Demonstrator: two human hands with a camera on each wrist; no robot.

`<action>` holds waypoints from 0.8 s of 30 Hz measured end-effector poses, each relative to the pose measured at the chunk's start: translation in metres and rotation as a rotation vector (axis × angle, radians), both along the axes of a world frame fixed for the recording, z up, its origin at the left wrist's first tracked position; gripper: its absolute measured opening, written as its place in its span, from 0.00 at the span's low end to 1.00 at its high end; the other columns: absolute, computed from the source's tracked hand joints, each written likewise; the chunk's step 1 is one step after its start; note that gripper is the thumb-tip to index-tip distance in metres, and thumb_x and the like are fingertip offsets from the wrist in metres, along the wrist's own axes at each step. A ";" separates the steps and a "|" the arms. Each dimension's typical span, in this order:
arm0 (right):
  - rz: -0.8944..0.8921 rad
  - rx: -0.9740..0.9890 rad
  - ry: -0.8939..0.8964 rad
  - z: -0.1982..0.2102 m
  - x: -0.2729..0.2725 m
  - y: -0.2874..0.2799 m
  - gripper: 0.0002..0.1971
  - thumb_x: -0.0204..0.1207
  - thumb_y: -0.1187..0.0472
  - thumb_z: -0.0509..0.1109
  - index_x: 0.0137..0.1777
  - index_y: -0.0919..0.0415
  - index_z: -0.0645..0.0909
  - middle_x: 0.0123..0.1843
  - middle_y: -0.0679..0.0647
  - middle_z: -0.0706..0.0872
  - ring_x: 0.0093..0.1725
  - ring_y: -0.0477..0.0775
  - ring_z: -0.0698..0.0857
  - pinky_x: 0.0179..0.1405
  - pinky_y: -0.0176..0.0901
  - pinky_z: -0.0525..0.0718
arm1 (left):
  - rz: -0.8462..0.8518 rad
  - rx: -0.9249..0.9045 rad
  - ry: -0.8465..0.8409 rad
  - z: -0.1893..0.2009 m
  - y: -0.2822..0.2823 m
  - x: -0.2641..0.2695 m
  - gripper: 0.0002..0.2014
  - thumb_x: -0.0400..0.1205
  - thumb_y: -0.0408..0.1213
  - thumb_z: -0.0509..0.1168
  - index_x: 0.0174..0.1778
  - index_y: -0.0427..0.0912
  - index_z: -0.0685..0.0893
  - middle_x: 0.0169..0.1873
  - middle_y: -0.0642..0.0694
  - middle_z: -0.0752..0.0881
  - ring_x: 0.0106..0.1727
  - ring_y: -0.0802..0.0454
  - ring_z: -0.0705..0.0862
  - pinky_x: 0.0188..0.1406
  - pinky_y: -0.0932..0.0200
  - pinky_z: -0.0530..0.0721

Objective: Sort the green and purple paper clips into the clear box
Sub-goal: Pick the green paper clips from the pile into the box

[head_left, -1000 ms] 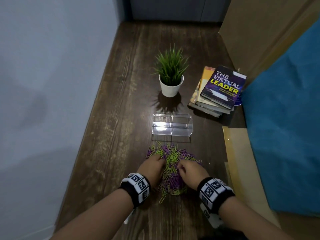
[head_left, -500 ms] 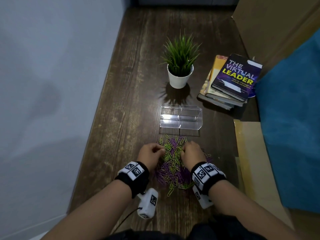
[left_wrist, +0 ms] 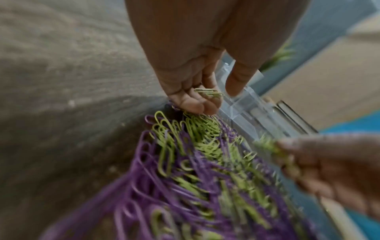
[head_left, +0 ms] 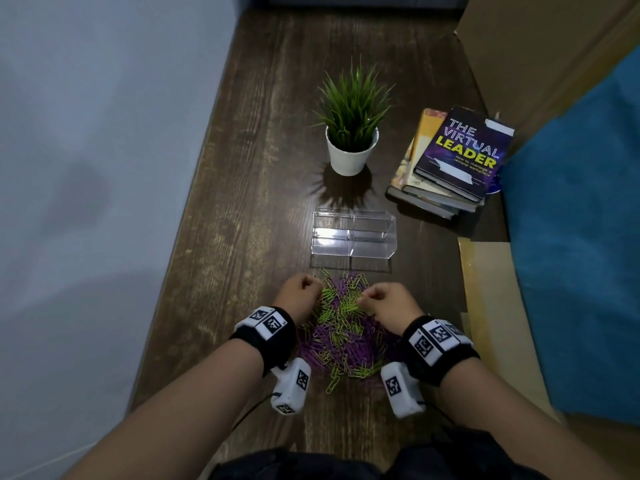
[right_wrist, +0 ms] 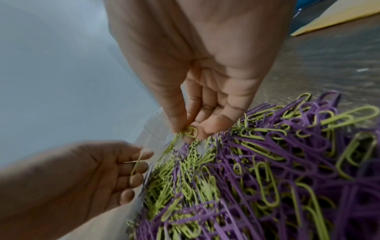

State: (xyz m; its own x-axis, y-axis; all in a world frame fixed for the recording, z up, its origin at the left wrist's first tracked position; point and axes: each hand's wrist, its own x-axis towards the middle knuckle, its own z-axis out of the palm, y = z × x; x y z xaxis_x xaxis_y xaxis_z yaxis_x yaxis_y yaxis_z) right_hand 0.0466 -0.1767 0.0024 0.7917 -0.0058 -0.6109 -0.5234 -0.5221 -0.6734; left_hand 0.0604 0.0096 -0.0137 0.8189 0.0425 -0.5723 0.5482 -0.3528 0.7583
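A heap of green and purple paper clips (head_left: pixel 341 329) lies on the dark wooden table, just in front of the clear two-compartment box (head_left: pixel 353 237), whose compartments look empty. My left hand (head_left: pixel 301 294) hovers over the heap's far left edge with green clips (left_wrist: pixel 208 93) held in its curled fingers. My right hand (head_left: pixel 381 304) is over the heap's far right side and pinches a green clip (right_wrist: pixel 190 132) between thumb and fingertips, with more green clips dangling below it. The box (left_wrist: pixel 242 100) shows just beyond the left fingers.
A potted plant in a white pot (head_left: pixel 351 150) stands behind the box. A stack of books (head_left: pixel 450 161) lies at the back right. A wall runs along the table's left edge; a blue cushion (head_left: pixel 571 237) and a yellowish board (head_left: pixel 491 306) border the right.
Both hands have moved from the near part of the heap to its far edge, closer to the box, and have lifted a little with green clips in their fingers.
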 end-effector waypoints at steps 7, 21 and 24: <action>-0.112 0.252 0.063 0.024 0.016 -0.006 0.06 0.77 0.66 0.71 0.51 0.69 0.84 0.39 0.57 0.88 0.33 0.48 0.86 0.36 0.39 0.87 | -0.515 0.558 -0.265 -0.009 0.000 0.006 0.06 0.82 0.41 0.63 0.51 0.44 0.76 0.46 0.48 0.79 0.46 0.50 0.80 0.45 0.56 0.79; 0.147 -0.258 -0.329 0.033 0.111 0.041 0.05 0.80 0.60 0.66 0.47 0.59 0.83 0.43 0.54 0.86 0.45 0.54 0.85 0.48 0.49 0.85 | -0.443 0.438 -0.269 -0.003 0.011 0.005 0.03 0.82 0.36 0.63 0.48 0.42 0.77 0.49 0.45 0.80 0.48 0.51 0.78 0.46 0.60 0.74; 0.251 -0.381 -0.368 0.029 0.120 0.049 0.08 0.81 0.62 0.64 0.50 0.62 0.84 0.48 0.58 0.87 0.49 0.58 0.85 0.51 0.50 0.84 | -0.270 0.342 -0.212 0.007 0.017 0.008 0.02 0.82 0.37 0.65 0.44 0.44 0.79 0.42 0.48 0.84 0.42 0.53 0.81 0.38 0.62 0.76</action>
